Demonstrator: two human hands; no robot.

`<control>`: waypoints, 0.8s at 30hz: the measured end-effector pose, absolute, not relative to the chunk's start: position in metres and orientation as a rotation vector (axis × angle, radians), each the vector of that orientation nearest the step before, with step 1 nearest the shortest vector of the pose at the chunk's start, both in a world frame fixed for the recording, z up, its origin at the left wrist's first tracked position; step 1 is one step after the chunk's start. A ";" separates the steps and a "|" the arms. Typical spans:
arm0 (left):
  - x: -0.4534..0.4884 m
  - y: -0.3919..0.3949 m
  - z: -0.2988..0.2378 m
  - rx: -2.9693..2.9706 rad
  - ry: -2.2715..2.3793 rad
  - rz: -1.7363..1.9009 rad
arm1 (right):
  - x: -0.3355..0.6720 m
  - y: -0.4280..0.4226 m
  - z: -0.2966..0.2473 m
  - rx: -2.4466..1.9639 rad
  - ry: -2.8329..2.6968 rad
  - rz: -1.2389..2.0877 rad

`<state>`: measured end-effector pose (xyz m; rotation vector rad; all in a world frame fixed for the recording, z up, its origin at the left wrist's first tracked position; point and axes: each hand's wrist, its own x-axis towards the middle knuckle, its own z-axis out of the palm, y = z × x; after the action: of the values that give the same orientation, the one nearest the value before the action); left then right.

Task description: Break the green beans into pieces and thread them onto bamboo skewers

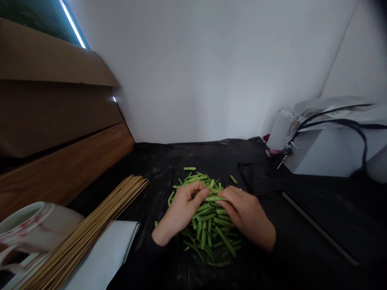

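Observation:
A heap of cut green bean pieces [206, 227] lies on a black plastic sheet [145, 161] in front of me. Over the heap's upper left, my left hand [183, 203] is closed, its thumb and index finger pinching a green bean that pokes up past the thumb tip. Across from it, my right hand [249, 215] grips the end of a green bean piece [214, 198] between fingers and thumb. The two hands nearly meet, and their fingers cover part of the heap. A few loose pieces lie behind it.
Thin wooden sticks [99, 217] lie in a bundle over folded white paper [104, 257] at left, beside a white mug [57, 225]. A cardboard box [54, 112] stands behind them. To the right are a dark rod [320, 229] and a white box [326, 151] with black straps.

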<state>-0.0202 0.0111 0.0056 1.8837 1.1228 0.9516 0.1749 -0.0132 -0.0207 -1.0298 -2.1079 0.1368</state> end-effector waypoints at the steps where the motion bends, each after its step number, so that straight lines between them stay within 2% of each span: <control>1: -0.020 0.011 0.005 1.887 1.123 0.951 | 0.176 -0.013 -0.019 -1.041 -2.127 0.002; 4: -0.020 0.013 0.003 1.857 1.102 0.938 | 0.179 -0.013 -0.014 -1.072 -2.158 -0.328; 7: -0.021 0.015 0.002 1.797 1.083 0.914 | 0.182 -0.011 -0.012 -1.073 -2.143 -0.478; 24: -0.026 0.014 0.008 1.732 1.183 0.937 | 0.215 0.018 -0.022 -1.317 -1.951 -0.323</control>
<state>-0.0258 0.0144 0.0083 1.7324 1.1831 0.9367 0.2154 0.0179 -0.0219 -1.3170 -1.9508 -0.3233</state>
